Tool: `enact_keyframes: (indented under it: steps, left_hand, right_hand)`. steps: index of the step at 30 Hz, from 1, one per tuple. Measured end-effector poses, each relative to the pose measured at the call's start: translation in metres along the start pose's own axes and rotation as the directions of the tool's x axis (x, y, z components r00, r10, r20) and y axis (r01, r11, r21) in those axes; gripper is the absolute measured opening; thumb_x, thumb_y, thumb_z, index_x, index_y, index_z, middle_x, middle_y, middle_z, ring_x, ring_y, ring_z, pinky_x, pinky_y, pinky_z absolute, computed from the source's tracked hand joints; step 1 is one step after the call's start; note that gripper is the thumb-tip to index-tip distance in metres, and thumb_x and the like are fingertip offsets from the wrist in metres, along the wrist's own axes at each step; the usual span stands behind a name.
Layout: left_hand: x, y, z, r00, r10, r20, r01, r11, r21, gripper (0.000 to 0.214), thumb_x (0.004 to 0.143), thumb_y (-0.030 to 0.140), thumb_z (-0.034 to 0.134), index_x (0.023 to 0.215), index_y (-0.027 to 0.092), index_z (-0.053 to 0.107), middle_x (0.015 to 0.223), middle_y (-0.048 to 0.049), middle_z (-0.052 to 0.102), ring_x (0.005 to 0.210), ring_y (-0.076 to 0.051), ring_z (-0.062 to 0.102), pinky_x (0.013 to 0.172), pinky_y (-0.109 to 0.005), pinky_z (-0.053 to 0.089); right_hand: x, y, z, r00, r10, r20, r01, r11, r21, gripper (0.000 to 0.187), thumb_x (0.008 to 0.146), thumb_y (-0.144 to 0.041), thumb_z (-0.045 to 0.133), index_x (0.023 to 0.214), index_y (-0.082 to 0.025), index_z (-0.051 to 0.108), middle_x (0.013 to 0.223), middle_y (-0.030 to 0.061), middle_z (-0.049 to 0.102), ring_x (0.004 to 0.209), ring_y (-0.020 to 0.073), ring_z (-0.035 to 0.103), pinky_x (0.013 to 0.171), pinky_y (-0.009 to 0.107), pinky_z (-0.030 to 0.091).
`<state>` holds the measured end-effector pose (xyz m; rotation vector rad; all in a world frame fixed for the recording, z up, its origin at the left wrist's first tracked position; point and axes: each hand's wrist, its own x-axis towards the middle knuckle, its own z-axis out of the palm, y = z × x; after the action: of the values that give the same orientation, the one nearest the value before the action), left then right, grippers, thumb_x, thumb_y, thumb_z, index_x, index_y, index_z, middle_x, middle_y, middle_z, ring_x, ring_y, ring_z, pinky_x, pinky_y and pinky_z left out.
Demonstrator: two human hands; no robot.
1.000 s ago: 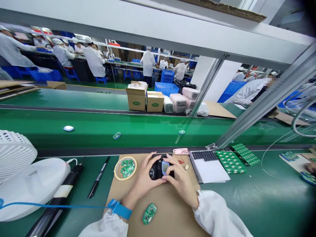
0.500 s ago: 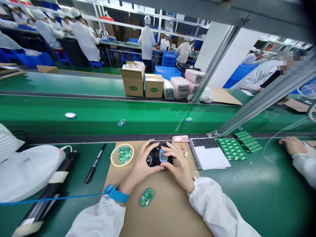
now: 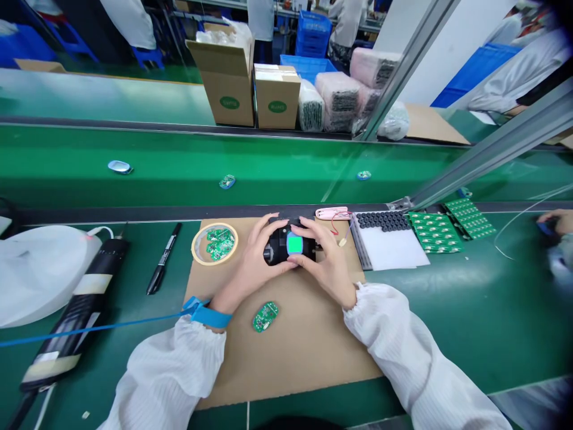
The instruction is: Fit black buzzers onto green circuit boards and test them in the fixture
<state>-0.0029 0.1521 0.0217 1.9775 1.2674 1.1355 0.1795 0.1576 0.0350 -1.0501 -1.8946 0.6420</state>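
My left hand (image 3: 250, 263), with a blue strap (image 3: 210, 313) round its wrist, is closed on the left side of a black test fixture (image 3: 278, 243). From the other side my right hand (image 3: 327, 254) grips the same fixture, its fingers over the top and thumb at the front. Between the hands sits a small blue-rimmed device (image 3: 294, 244) in the fixture, its screen lit bright green. Fingers hide part of the fixture. Nearer to me, a green oval circuit board (image 3: 265, 316) lies on the cardboard sheet (image 3: 295, 352).
A tape roll (image 3: 195, 245) encircles several small boards. A marker (image 3: 163, 260) and a black wrapped tool (image 3: 85, 304) lie left. To the right are white sheets with black round parts (image 3: 382, 221) and green board panels (image 3: 435, 232). Behind runs a green conveyor (image 3: 179, 173) carrying small devices.
The device's screen has turned from dull grey to bright green. My view has tipped downward, and both hands keep their hold on the fixture. The co-worker's hand at the right has shifted.
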Motion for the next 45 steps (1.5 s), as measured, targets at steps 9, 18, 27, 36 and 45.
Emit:
enact_keyframes:
  steps: [9,18,27,36,45]
  left_hand:
    - [0.0,0.002,-0.001,1.0,-0.006,0.004,0.006,1.0,0.016,0.062,0.08,0.041,0.074,0.133,0.027,0.045,0.146,-0.0098,0.037,0.139,-0.03,0.036,0.115,-0.049,0.033]
    - [0.0,0.0,0.0,1.0,-0.007,-0.001,0.007,1.0,-0.004,0.062,0.08,0.039,0.074,0.133,0.028,0.045,0.147,-0.0107,0.036,0.139,-0.029,0.035,0.115,-0.049,0.032]
    - [-0.002,-0.003,0.0,1.0,-0.014,0.002,0.014,1.0,0.003,0.063,0.08,0.037,0.074,0.134,0.029,0.044,0.147,-0.0095,0.036,0.141,-0.03,0.034,0.115,-0.049,0.032]
    - [-0.003,-0.003,0.0,0.999,-0.047,-0.007,0.047,0.999,-0.004,0.065,0.076,0.032,0.078,0.133,0.031,0.047,0.146,-0.0083,0.038,0.14,-0.031,0.034,0.115,-0.05,0.032]
    - [-0.005,-0.002,-0.006,0.999,-0.042,0.017,0.042,0.999,-0.02,0.077,0.07,0.033,0.084,0.136,0.032,0.045,0.15,-0.0091,0.035,0.141,-0.031,0.034,0.116,-0.048,0.032]
  right_hand:
    - [0.001,-0.001,-0.001,1.0,-0.015,0.001,0.015,1.0,-0.007,0.071,0.086,-0.03,0.07,0.147,-0.03,0.035,0.123,0.0036,0.068,0.127,0.0257,0.052,0.11,0.047,0.034]
    - [0.001,-0.001,-0.001,1.0,-0.023,0.0,0.023,0.999,-0.03,0.067,0.087,-0.03,0.068,0.146,-0.032,0.036,0.123,0.0034,0.068,0.126,0.026,0.053,0.108,0.047,0.035]
    - [0.002,-0.004,-0.002,1.0,-0.026,0.008,0.027,0.995,-0.097,0.065,0.086,-0.032,0.069,0.143,-0.032,0.038,0.123,0.0036,0.069,0.12,0.026,0.057,0.102,0.043,0.036]
    - [0.001,-0.015,-0.004,0.995,-0.053,0.088,0.077,0.95,-0.302,0.049,0.09,-0.031,0.066,0.136,-0.033,0.051,0.126,0.0044,0.066,0.126,0.027,0.053,0.099,0.043,0.035]
    - [0.07,0.021,-0.033,0.966,0.257,-0.039,-0.255,0.911,-0.325,0.034,0.099,-0.038,0.042,0.125,-0.024,0.06,0.109,0.0081,0.06,0.095,0.0202,0.061,0.086,0.036,0.051]
